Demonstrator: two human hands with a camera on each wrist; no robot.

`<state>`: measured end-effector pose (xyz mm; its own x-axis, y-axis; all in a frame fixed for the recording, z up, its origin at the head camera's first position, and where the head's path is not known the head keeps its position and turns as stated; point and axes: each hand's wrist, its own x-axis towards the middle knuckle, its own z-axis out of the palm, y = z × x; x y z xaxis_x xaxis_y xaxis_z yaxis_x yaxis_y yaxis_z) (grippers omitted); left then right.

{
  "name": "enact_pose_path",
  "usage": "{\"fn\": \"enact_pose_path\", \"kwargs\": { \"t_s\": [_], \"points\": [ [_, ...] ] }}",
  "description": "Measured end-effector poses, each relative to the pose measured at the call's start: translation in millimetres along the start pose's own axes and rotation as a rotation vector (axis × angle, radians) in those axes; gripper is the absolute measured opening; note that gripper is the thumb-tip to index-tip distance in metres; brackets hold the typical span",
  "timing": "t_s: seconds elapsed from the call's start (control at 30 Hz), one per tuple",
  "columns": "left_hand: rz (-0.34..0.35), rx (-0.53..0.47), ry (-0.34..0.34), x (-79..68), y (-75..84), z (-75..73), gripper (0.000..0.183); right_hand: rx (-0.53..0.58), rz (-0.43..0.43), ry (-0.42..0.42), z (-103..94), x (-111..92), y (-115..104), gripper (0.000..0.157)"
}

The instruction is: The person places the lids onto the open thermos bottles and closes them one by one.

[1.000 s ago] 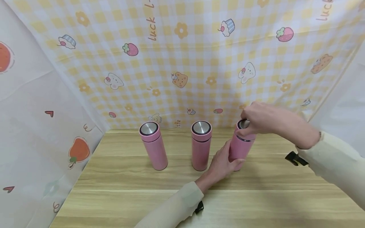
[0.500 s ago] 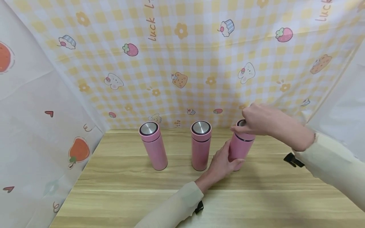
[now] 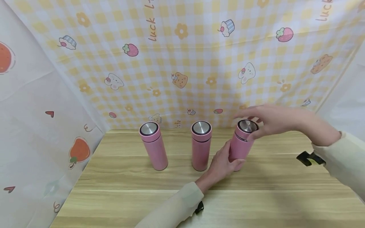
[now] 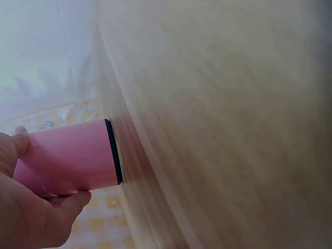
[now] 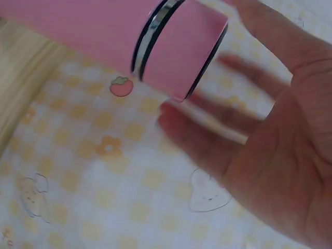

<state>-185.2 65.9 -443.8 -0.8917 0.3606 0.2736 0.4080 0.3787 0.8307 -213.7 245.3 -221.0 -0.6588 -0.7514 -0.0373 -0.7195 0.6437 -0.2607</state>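
Rightmost of three pink thermos bottles stands a thermos (image 3: 239, 148) with a silver-topped lid (image 3: 247, 126). My left hand (image 3: 222, 163) grips its lower body from the left, thumb and fingers around it; in the left wrist view its dark base (image 4: 113, 153) meets the table. Around the lid, my right hand (image 3: 275, 118) is spread, fingers behind and thumb in front. Seen from the right wrist, its fingers (image 5: 199, 137) are loosely extended and stand off the lid (image 5: 187, 49). A shiny silver ring (image 5: 155, 36) shows between lid and body.
Two matching thermoses stand upright to the left, a middle thermos (image 3: 201, 148) near my left hand and a left thermos (image 3: 155, 148) farther off. The wooden table (image 3: 119, 196) ends at a checked cloth backdrop (image 3: 182, 57); a white cloth (image 3: 37, 133) hangs at left.
My right hand has turned on the lid, then loosened and moved right, its fingers spreading and the silver top coming into view. The left hand and the thermoses have stayed put.
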Motion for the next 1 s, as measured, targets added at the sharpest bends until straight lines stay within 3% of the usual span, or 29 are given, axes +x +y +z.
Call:
{"fn": "enact_pose_path", "kwargs": {
  "t_s": [0.1,0.23,0.83,1.0],
  "points": [
    [0.002,0.004,0.005,0.0,0.3,-0.7,0.076,0.079,-0.097,-0.052,-0.8,-1.5,6.1,0.060],
    [0.005,0.003,0.006,0.6,0.4,-1.2,0.076,0.070,-0.138,-0.056,2.1,-0.2,8.5,0.056],
    [0.009,0.038,0.014,0.6,-0.7,0.9,0.073,-0.056,-0.086,0.017,6.8,3.6,-0.6,0.051],
    [-0.006,0.029,0.010,0.6,-0.8,0.6,0.074,-0.068,-0.073,0.056,10.5,5.4,-2.8,0.042]
  ]
}}
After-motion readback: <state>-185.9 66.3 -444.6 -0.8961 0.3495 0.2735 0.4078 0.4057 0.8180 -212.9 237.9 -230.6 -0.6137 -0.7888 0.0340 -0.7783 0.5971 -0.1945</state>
